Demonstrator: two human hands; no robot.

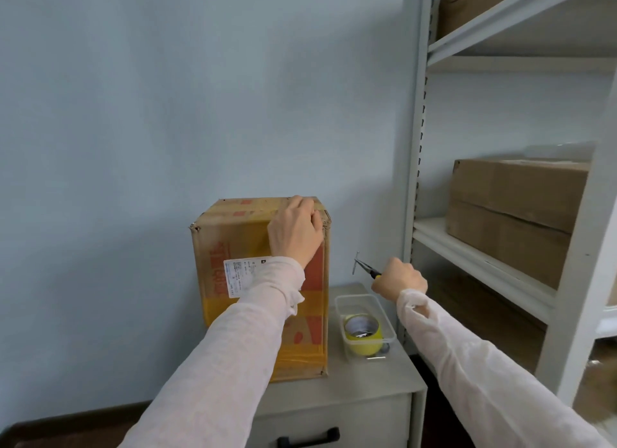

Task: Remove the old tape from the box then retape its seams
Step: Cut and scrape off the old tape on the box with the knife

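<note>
Head view: a taped cardboard box [233,240] is seen standing upright on a grey cabinet [367,391], gripped at its top right corner by the curled fingers of the left hand [295,228]. A slim tool [365,268] is clasped in the right hand [399,279] beside the box. A yellow tape roll [364,342] is kept in a clear tub [386,317] nearby.

Your left hand [295,228]: back toward you, fingers curled over the top front edge of the tall brown cardboard box w/ orange print [233,247], arm stretched fwd. Your right hand [399,279]: lower, off to the right, fist round a slim metal tool w/ yellow-and-black handle [364,267], tip up-left.
</note>
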